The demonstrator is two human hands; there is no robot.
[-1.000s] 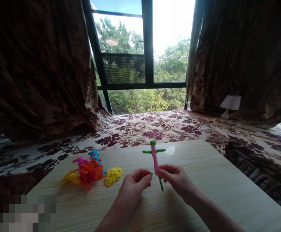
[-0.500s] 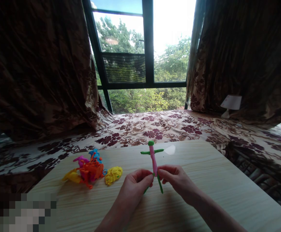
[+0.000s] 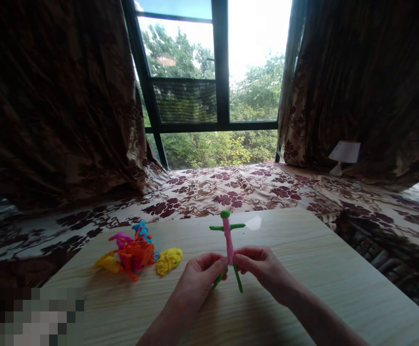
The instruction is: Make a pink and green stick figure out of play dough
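A modelling-clay figure (image 3: 228, 235) stands upright between my hands, with a pink body, a green head and thin green arms and legs. My left hand (image 3: 206, 271) pinches it low down, where the green leg on the left joins the body. On the other side, my right hand (image 3: 254, 262) has thumb and fingers closed at the body's lower end, by the top of the other leg. Both legs point downward and spread apart; part of the left one is hidden by my fingers.
Left on the pale wooden table (image 3: 296, 250) lie a lumpy yellow clay piece (image 3: 169, 261) and a heap of orange, blue, pink and yellow clay (image 3: 137, 254). Beyond is a ledge with flowered cloth (image 3: 227, 187), bearing a small white lamp (image 3: 344, 153). Patterned curtains (image 3: 57, 96) flank the window.
The figure's right-hand leg has shifted slightly down and to the left. My left hand has moved a little to the left; both hands keep their grip.
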